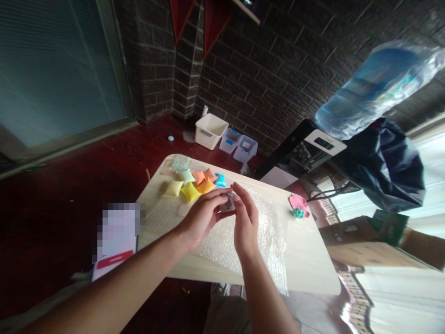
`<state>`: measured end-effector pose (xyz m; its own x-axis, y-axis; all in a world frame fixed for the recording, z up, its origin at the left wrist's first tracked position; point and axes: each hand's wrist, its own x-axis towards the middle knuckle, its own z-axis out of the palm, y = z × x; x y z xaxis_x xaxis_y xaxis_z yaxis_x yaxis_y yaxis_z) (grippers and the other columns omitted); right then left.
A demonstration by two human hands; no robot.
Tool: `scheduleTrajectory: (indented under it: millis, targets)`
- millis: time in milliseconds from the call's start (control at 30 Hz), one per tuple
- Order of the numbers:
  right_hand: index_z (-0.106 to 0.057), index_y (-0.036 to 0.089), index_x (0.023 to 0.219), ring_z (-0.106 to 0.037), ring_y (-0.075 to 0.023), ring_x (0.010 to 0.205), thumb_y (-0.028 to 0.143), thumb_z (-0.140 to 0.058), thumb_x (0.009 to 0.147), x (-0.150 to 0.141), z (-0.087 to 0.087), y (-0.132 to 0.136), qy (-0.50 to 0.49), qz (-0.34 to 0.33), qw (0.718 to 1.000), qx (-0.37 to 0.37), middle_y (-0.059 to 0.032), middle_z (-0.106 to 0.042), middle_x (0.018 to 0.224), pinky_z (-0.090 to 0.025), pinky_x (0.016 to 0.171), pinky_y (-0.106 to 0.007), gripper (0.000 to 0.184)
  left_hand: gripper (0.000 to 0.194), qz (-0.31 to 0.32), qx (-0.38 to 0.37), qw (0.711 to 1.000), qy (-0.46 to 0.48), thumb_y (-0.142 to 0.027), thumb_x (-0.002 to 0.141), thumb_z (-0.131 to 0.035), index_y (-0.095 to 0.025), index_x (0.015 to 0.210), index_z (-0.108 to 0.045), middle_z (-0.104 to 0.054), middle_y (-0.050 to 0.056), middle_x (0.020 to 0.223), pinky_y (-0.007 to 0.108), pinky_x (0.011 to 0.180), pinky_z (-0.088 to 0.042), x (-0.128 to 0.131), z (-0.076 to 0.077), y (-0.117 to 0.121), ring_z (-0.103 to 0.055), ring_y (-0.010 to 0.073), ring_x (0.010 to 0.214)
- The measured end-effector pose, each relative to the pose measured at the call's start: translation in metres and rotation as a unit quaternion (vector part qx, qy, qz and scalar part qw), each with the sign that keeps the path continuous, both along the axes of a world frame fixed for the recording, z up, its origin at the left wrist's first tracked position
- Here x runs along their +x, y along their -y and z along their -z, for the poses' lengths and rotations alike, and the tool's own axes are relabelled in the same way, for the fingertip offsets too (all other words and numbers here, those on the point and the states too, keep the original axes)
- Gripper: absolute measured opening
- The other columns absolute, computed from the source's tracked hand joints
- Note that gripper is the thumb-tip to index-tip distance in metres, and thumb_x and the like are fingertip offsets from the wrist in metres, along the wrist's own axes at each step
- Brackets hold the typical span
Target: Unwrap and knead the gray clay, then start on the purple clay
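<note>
Above the table, my left hand [200, 215] and my right hand [245, 220] meet around a small grey lump of what looks like modelling clay [227, 203]. Fingers of both hands press on it from either side, and part of it is hidden behind them. Beneath my hands lies a sheet of bubble wrap [267, 232]. Just beyond my left hand sit several soft pillow-shaped packets, among them a yellow packet [190, 191], an orange packet [206, 185] and a blue packet [220, 180].
A pink piece [298, 202] and a green lumpy piece [298, 213] lie on the right of the pale table [306, 260]. Beyond it, a white basket [205, 138] and clear bins [245, 149] stand on the floor. A water dispenser [325, 141] and a cardboard box [368, 248] flank the right side.
</note>
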<state>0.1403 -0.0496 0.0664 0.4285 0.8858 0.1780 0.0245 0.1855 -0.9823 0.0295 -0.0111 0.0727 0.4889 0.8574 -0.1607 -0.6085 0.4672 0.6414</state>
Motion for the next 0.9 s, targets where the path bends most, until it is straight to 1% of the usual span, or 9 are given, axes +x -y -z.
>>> scheduleTrajectory:
  millis: [133,233,333,400,567,700,800,867,900]
  targets:
    - [-0.080,0.029,0.119,-0.069,-0.0285,0.125,0.035,-0.072,0.094,0.009,0.007,-0.002,-0.033,-0.034,0.999,0.013,-0.0064,-0.079,0.128,-0.046,0.115,-0.051,0.027,0.038,0.005,0.063,0.996,-0.058,-0.021,0.083,-0.081,-0.019,0.120,-0.078,-0.076,0.009,0.122,0.036,0.104,-0.055,-0.005,0.000,0.001,-0.069,0.0236,0.116]
    - [-0.082,0.028,0.115,-0.072,-0.0279,0.117,0.033,-0.073,0.093,0.011,0.009,-0.002,-0.050,-0.044,0.998,0.016,-0.0067,-0.080,0.124,-0.050,0.108,-0.049,0.025,0.049,-0.038,0.109,0.988,-0.107,-0.020,0.081,-0.085,-0.020,0.129,-0.075,-0.075,0.011,0.126,0.036,0.101,-0.056,-0.011,0.000,-0.001,-0.071,0.0236,0.113]
    - [-0.083,0.028,0.115,-0.074,-0.0270,0.107,0.033,-0.075,0.093,0.012,0.007,0.000,-0.042,-0.056,0.997,0.014,-0.0069,-0.082,0.119,-0.055,0.099,-0.046,0.024,0.047,-0.064,0.167,0.972,-0.153,-0.022,0.080,-0.087,-0.017,0.126,-0.076,-0.076,0.013,0.122,0.036,0.094,-0.059,-0.017,0.000,-0.004,-0.073,0.0247,0.105]
    - [-0.083,0.027,0.117,-0.073,-0.0270,0.106,0.034,-0.075,0.093,0.012,0.005,0.003,-0.012,-0.069,0.997,0.011,-0.0077,-0.082,0.117,-0.057,0.096,-0.045,0.025,0.042,-0.067,0.194,0.963,-0.175,-0.025,0.081,-0.086,-0.016,0.121,-0.078,-0.077,0.014,0.119,0.038,0.092,-0.060,-0.021,-0.001,-0.004,-0.074,0.0266,0.104]
    - [-0.082,0.028,0.118,-0.075,-0.0266,0.101,0.035,-0.081,0.090,0.011,0.000,0.005,0.014,-0.097,0.995,0.009,-0.0078,-0.082,0.112,-0.061,0.089,-0.044,0.029,0.034,-0.062,0.234,0.949,-0.203,-0.030,0.084,-0.084,-0.017,0.115,-0.079,-0.077,0.014,0.123,0.042,0.100,-0.058,-0.027,0.001,-0.004,-0.073,0.0295,0.112]
    - [-0.083,0.028,0.114,-0.077,-0.0248,0.096,0.036,-0.085,0.087,0.013,0.002,0.003,-0.003,-0.104,0.995,0.006,-0.0063,-0.084,0.108,-0.063,0.088,-0.043,0.028,0.047,-0.043,0.231,0.956,-0.177,-0.030,0.086,-0.083,-0.021,0.131,-0.072,-0.075,0.011,0.128,0.042,0.098,-0.058,-0.029,0.010,-0.009,-0.072,0.0282,0.113]
    - [-0.083,0.026,0.111,-0.077,-0.0226,0.089,0.036,-0.084,0.088,0.014,0.004,0.001,0.000,-0.095,0.996,-0.003,-0.0060,-0.084,0.104,-0.063,0.086,-0.041,0.025,0.045,-0.038,0.217,0.962,-0.160,-0.031,0.091,-0.080,-0.024,0.134,-0.071,-0.072,0.010,0.133,0.038,0.094,-0.058,-0.028,0.014,-0.010,-0.072,0.0266,0.111]
    - [-0.082,0.024,0.111,-0.077,-0.0226,0.088,0.035,-0.084,0.088,0.014,0.005,0.000,0.010,-0.080,0.997,-0.002,-0.0067,-0.084,0.101,-0.063,0.084,-0.041,0.025,0.035,-0.047,0.158,0.976,-0.139,-0.035,0.095,-0.075,-0.024,0.128,-0.074,-0.071,0.010,0.137,0.035,0.089,-0.058,-0.026,0.013,-0.009,-0.070,0.0260,0.112]
    - [-0.081,0.024,0.111,-0.076,-0.0230,0.090,0.034,-0.084,0.088,0.013,0.006,-0.001,0.015,-0.071,0.997,0.003,-0.0071,-0.083,0.102,-0.063,0.084,-0.041,0.025,0.030,-0.050,0.102,0.987,-0.114,-0.036,0.098,-0.070,-0.023,0.124,-0.075,-0.071,0.010,0.135,0.034,0.087,-0.058,-0.025,0.011,-0.008,-0.069,0.0253,0.111]
